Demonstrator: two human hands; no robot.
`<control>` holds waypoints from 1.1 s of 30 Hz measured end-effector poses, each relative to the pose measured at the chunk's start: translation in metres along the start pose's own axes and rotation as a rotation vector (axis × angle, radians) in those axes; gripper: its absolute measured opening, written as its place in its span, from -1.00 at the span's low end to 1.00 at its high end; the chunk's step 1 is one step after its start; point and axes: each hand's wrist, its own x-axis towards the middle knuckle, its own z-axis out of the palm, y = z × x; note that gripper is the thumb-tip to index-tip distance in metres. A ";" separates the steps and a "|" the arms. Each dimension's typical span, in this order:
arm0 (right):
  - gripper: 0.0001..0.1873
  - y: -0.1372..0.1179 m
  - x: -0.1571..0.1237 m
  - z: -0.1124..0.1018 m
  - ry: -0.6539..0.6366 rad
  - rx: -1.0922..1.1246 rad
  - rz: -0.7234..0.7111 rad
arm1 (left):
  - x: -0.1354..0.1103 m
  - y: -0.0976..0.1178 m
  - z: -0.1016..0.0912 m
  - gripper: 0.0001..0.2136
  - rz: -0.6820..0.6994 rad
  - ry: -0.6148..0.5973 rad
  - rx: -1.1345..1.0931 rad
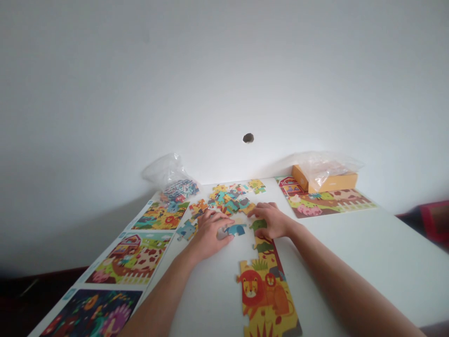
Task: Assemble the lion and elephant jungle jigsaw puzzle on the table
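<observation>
1. your left hand [210, 230] curves around the left end of a blue puzzle piece [235, 230], thumb and fingers on either side; whether that grip actually pinches the piece, you can't tell from here.
2. your right hand [271, 220] is over the top of the puzzle strip [264, 246], fingers bent and thumb spread from them near a green part; its grip could be steadying the strip, but its pressure can't be judged.
3. the blue puzzle piece lies between your hands, just left of the strip, probably so its edges can be compared.
4. the strip leads down toward you to the lion section [250, 292], which lies flat, seemingly to keep the joined part in easy view.
5. loose pieces [228, 199] lie heaped beyond your hands, likely for easy picking.
6. three picture cards lie along the left edge, with a bag of pieces [180, 188] beyond; at the far right a yellow box [333, 182] rests on a farm picture [305, 209], under a clear bag [321, 164].
7. the white counter [351, 257] meets a plain pale wall [224, 70] with one dark hole [248, 138].
</observation>
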 end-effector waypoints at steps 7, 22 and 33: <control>-0.45 0.002 0.000 0.001 -0.008 -0.013 -0.012 | -0.002 -0.003 -0.001 -0.69 0.008 -0.031 0.001; -0.56 -0.009 0.002 0.006 0.130 -0.140 -0.016 | -0.002 -0.013 -0.004 -0.52 -0.132 0.032 0.131; -0.47 -0.014 0.010 0.015 0.101 -0.159 0.058 | -0.002 -0.013 0.005 -0.48 -0.167 0.033 0.160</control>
